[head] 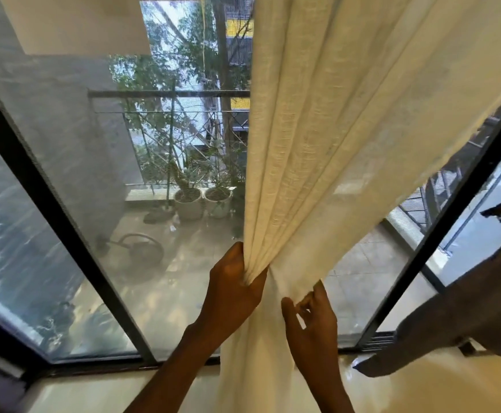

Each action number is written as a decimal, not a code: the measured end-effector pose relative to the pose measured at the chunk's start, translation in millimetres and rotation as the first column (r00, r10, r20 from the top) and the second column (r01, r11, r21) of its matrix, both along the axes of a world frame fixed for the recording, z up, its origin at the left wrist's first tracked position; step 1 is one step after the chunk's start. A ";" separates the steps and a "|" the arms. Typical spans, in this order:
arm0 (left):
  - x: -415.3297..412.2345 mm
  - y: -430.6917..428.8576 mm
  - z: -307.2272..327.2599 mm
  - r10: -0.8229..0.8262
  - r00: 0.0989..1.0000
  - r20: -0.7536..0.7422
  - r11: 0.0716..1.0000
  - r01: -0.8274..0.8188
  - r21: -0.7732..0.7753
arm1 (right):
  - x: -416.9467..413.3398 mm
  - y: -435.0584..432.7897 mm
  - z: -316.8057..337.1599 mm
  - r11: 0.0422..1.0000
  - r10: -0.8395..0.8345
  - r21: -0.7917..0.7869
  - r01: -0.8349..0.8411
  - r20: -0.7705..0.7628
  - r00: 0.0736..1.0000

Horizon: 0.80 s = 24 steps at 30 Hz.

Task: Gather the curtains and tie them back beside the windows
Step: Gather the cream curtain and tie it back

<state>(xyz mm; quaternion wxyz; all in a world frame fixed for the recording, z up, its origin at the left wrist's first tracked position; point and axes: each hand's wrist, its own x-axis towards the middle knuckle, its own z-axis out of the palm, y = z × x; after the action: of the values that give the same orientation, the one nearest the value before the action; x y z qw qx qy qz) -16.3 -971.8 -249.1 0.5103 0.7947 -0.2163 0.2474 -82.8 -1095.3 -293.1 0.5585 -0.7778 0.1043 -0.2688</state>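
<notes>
A cream sheer curtain (332, 129) hangs from the top right and narrows to a bunch at lower centre. My left hand (233, 289) is clenched around the gathered folds from the left side. My right hand (313, 315) sits just right of the bunch, thumb and fingertips pinching the curtain's loose edge. Below both hands the fabric falls straight down to the floor. A darker grey curtain (466, 323) drapes at the right edge. No tie-back is visible.
A black-framed sliding window (64, 228) with mesh fills the view. Outside on the balcony stand two white plant pots (203, 201) by a railing, with a coiled hose (142, 248) on the tiles. A pale glossy floor (94, 391) lies below the frame.
</notes>
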 end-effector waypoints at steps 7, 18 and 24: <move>-6.1 -6.7 7.5 -0.157 0.985 -0.071 0.987 0.155 -0.035 | -11.0 40.3 12.4 0.929 0.098 -0.363 -0.069 0.062 0.993; -3.3 13.6 10.5 -0.511 0.759 -0.404 0.859 0.440 -0.261 | -8.7 46.1 20.1 0.892 0.078 -0.442 -0.095 -0.057 0.995; -12.2 3.9 20.0 -0.475 0.801 -0.364 0.879 0.453 -0.149 | 4.2 49.2 11.7 0.989 0.052 -0.125 -0.075 -0.179 0.983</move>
<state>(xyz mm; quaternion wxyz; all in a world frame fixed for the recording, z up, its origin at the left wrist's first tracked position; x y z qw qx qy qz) -28.5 -967.9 -229.1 0.6094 0.7363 -0.2912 -0.0421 -78.5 -1046.1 -281.4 0.5032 -0.8364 0.1100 -0.1877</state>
